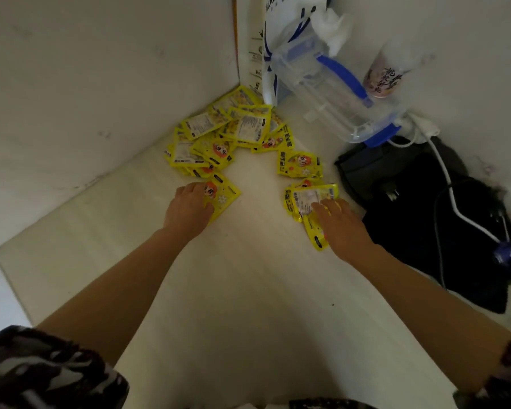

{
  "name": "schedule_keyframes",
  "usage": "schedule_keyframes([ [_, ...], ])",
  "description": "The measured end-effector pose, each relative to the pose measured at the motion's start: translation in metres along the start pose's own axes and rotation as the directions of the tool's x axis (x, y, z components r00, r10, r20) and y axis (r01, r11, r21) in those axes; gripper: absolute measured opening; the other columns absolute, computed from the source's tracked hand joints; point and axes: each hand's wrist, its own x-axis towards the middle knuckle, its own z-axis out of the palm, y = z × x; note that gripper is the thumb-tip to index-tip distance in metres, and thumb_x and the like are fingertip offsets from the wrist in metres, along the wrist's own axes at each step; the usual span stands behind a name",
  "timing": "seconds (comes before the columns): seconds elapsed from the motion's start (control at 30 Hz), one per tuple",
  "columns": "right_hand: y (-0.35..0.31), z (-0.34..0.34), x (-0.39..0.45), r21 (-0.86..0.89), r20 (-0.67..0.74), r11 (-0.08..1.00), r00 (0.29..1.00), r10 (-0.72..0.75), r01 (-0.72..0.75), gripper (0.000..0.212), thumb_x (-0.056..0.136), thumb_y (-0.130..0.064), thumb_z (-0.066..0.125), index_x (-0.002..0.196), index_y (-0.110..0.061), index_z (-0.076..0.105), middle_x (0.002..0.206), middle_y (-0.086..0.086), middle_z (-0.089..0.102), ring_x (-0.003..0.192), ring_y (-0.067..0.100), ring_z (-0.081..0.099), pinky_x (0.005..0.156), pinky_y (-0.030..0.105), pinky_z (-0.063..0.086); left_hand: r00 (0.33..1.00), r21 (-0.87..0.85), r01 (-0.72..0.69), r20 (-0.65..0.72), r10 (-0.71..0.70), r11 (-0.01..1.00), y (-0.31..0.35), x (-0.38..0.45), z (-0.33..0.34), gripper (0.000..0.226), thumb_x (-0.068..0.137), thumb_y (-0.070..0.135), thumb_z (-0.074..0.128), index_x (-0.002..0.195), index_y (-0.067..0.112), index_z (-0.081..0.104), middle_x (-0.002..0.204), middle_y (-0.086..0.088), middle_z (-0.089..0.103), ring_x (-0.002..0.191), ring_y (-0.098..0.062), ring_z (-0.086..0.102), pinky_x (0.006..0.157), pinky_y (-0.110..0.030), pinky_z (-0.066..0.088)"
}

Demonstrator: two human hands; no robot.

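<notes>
We pinch a yellow packet [225, 195] w/ left hand [189, 206] while right hand [340, 223], fingers flat, pins a small stack [310, 197] under it, prob. to gather the pile [219, 137] beyond.

Little print is legible.
The white paper bag [278, 13] shows "luckin", cut by the top edge. One yellow packet [288, 140] reads "暖手宝". The cup [387, 75] bears dark characters too blurred to read.

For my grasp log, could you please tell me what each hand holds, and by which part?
The left hand grips a flat yellow foil packet at its near left edge; right hand rests flat on a small stack of such packets.
</notes>
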Motion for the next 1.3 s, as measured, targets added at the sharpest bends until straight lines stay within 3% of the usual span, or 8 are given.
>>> schedule_keyframes([
  [0.13, 0.008, 0.004, 0.007, -0.073, 0.054, 0.996, 0.998, -0.038, 0.042, 0.075, 0.047, 0.003, 0.086, 0.117, -0.006, 0.061, 0.113, 0.02, 0.063, 0.1, 0.046, 0.06, 0.067, 0.048, 0.055, 1.0, 0.076, 0.029, 0.002, -0.03, 0.997, 0.005, 0.011, 0.011, 0.055, 0.09, 0.028, 0.056, 0.139, 0.007, 0.04, 0.143, -0.014, 0.043, 0.127, -0.037, 0.039, 0.098, -0.048, 0.04],
  [0.33, 0.008, 0.003, 0.015, -0.053, 0.024, 0.996, 0.997, -0.074, 0.075, 0.053, 0.066, 0.002, 0.075, 0.116, -0.004, 0.058, 0.113, 0.021, 0.06, 0.097, 0.042, 0.059, 0.075, 0.047, 0.053, 0.998, 0.053, 0.057, -0.035, -0.055, 0.997, 0.006, -0.004, 0.025, 0.05, 0.088, 0.017, 0.057, 0.136, 0.009, 0.045, 0.139, -0.012, 0.046, 0.124, -0.039, 0.041, 0.097, -0.048, 0.04],
  [0.47, 0.015, -0.002, 0.019, -0.085, 0.061, 0.991, 0.993, -0.103, 0.108, 0.057, 0.051, -0.012, 0.086, 0.102, -0.008, 0.061, 0.1, 0.014, 0.063, 0.09, 0.037, 0.059, 0.074, 0.043, 0.052, 0.994, -0.008, 0.101, -0.035, -0.101, 0.995, 0.002, -0.023, 0.031, 0.049, 0.086, 0.019, 0.061, 0.132, 0.011, 0.048, 0.136, -0.013, 0.048, 0.123, -0.038, 0.04, 0.099, -0.047, 0.037],
  [0.73, 0.012, -0.008, 0.021, -0.016, 0.113, 0.986, 0.98, -0.164, 0.167, 0.052, 0.076, -0.022, 0.072, 0.12, -0.015, 0.046, 0.122, 0.008, 0.054, 0.116, 0.03, 0.044, 0.095, 0.039, 0.039, 0.966, 0.084, 0.246, 0.056, -0.251, 0.966, 0.0, -0.038, 0.032, 0.073, 0.086, 0.028, 0.066, 0.146, 0.022, 0.025, 0.135, -0.011, 0.036, 0.122, -0.034, 0.038, 0.101, -0.049, 0.032],
  [0.87, 0.013, -0.009, 0.02, -0.057, 0.145, 0.974, 0.967, -0.21, 0.22, 0.06, 0.072, -0.024, 0.074, 0.125, -0.021, 0.046, 0.128, 0.006, 0.045, 0.119, 0.032, 0.039, 0.099, 0.041, 0.036, 0.952, 0.0, 0.279, 0.133, -0.276, 0.96, -0.004, -0.038, 0.027, 0.049, 0.086, 0.04, 0.064, 0.126, 0.018, 0.047, 0.119, -0.008, 0.045, 0.111, -0.03, 0.051, 0.094, -0.044, 0.031],
  [1.0, 0.01, -0.007, 0.019, -0.073, 0.153, 0.949, 0.944, -0.292, 0.306, 0.068, 0.069, -0.025, 0.074, 0.13, -0.025, 0.044, 0.132, 0.002, 0.042, 0.122, 0.033, 0.035, 0.104, 0.042, 0.028, 0.956, -0.066, 0.269, 0.139, -0.258, 0.961, -0.003, -0.034, 0.018, 0.021, 0.09, 0.028, 0.058, 0.107, 0.018, 0.052, 0.094, -0.002, 0.058, 0.098, -0.028, 0.057, 0.083, -0.037, 0.027],
  [1.2, 0.007, -0.003, 0.017, -0.005, 0.168, 0.96, 0.946, -0.277, 0.282, 0.057, 0.078, -0.024, 0.065, 0.129, -0.025, 0.04, 0.13, -0.002, 0.05, 0.126, 0.025, 0.039, 0.11, 0.042, 0.02, 0.98, -0.146, 0.196, 0.069, -0.187, 0.97, 0.004, -0.011, -0.003, 0.018, 0.09, 0.031, 0.06, 0.092, 0.016, 0.051, 0.09, -0.003, 0.057, 0.093, -0.031, 0.057, 0.083, -0.041, 0.039],
  [1.3, 0.008, -0.01, 0.024, 0.117, 0.102, 0.969, 0.967, -0.232, 0.22, 0.044, 0.083, -0.027, 0.063, 0.122, -0.028, 0.044, 0.125, -0.003, 0.052, 0.121, 0.023, 0.041, 0.105, 0.041, 0.026, 0.989, -0.177, 0.148, 0.006, -0.15, 0.973, 0.013, 0.011, -0.017, 0.024, 0.089, 0.035, 0.06, 0.1, 0.014, 0.055, 0.1, -0.009, 0.061, 0.098, -0.034, 0.058, 0.087, -0.045, 0.043],
])
